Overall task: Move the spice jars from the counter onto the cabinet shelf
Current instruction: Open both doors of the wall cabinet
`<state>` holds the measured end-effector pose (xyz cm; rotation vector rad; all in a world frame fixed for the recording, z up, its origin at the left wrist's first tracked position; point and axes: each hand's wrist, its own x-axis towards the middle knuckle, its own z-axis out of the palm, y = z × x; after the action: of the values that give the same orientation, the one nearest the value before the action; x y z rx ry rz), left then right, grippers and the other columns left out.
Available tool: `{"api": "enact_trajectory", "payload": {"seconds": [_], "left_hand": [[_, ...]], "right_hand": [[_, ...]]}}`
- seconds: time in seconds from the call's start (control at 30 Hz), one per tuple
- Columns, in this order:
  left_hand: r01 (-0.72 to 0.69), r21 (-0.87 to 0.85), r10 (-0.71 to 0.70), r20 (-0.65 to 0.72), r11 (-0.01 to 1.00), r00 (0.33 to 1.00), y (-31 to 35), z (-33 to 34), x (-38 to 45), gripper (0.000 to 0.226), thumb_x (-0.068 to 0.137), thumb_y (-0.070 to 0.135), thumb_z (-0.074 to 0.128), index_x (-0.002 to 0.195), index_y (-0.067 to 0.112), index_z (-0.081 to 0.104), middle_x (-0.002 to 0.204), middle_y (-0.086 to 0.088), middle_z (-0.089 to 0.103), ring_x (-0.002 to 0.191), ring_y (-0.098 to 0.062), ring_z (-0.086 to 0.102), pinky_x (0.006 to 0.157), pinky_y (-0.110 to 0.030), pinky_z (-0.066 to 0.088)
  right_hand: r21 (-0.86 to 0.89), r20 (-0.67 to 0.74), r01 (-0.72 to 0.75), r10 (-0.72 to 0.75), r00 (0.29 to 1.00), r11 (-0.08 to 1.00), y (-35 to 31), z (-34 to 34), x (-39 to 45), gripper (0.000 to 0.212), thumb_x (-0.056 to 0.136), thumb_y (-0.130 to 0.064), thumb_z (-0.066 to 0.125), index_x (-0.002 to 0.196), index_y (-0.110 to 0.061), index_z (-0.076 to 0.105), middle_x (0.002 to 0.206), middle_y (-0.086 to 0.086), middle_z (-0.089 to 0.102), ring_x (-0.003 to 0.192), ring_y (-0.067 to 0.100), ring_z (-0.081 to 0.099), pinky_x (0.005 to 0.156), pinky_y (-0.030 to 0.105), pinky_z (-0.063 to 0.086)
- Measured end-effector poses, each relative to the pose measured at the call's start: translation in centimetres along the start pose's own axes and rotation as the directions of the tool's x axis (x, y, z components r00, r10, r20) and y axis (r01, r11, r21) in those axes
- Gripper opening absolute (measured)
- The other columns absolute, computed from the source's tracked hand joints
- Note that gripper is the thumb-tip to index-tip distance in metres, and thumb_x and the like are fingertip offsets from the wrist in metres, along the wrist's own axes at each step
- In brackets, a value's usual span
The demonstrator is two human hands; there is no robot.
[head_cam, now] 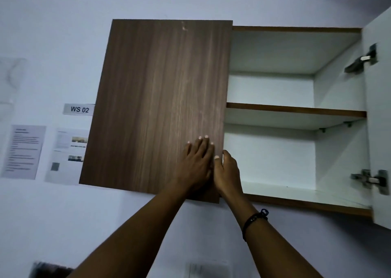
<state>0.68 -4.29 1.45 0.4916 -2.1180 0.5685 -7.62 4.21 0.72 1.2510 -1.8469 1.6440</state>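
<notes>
The wall cabinet [296,201] stands open to the right of the right hand [227,171]. Its middle shelf [296,109] runs above that hand; the bottom board [279,189] lies just beside it.

From where I stand I count two cabinet doors: one brown door [156,106] hanging across the left half and one white door [378,116] swung open at the right. Two hinges [361,60] sit on that white door. One middle shelf [296,109] divides the cabinet. Two hands [198,161] reach up, two printed sheets [23,150] and one "WS 02" label [79,109] hang on the wall, and one wristband [255,219].
</notes>
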Motion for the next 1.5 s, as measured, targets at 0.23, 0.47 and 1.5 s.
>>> {"api": "enact_trajectory", "payload": {"seconds": [0.23, 0.47, 1.5], "left_hand": [[0.023, -0.072, -0.025, -0.025, 0.997, 0.999, -0.3, 1.6, 0.9, 0.065, 0.104, 0.044, 0.024, 0.158, 0.02, -0.004, 0.166, -0.009, -0.014, 0.153, -0.027, -0.013, 0.124, -0.051, -0.002], [0.094, -0.159, -0.118, -0.146, 0.983, 0.982, 2.4, -1.3, 0.1, 0.069, 0.103, 0.048, 0.028, 0.157, 0.022, -0.006, 0.165, -0.007, -0.016, 0.151, -0.024, -0.02, 0.121, -0.056, -0.009], [0.086, -0.752, -0.474, -0.317, 0.654, 0.821, -16.6, -31.0, -24.8, 0.063, 0.09, 0.021, 0.048, 0.145, 0.048, 0.036, 0.154, 0.021, 0.04, 0.143, -0.009, 0.039, 0.117, -0.033, 0.035]], "right_hand": [[0.347, 0.123, -0.214, 0.182, 0.976, 0.913, 0.6, 1.7, 1.2, 0.045, 0.103, -0.043, 0.032, 0.138, -0.02, 0.048, 0.131, 0.005, 0.059, 0.109, 0.022, 0.058, 0.081, 0.027, 0.046], [0.416, -0.034, -0.232, 0.27, 0.962, 0.879, -1.5, -0.3, -0.3, 0.046, 0.101, -0.047, 0.031, 0.074, -0.022, 0.058, 0.082, 0.003, 0.065, 0.08, 0.022, 0.061, 0.068, 0.031, 0.041], [0.684, -0.251, 0.514, -0.494, 0.832, 0.518, -31.6, 12.0, -24.4, 0.04, 0.092, -0.026, 0.044, 0.128, -0.014, 0.057, 0.133, 0.003, 0.052, 0.117, 0.009, 0.044, 0.101, 0.007, 0.025]]}}
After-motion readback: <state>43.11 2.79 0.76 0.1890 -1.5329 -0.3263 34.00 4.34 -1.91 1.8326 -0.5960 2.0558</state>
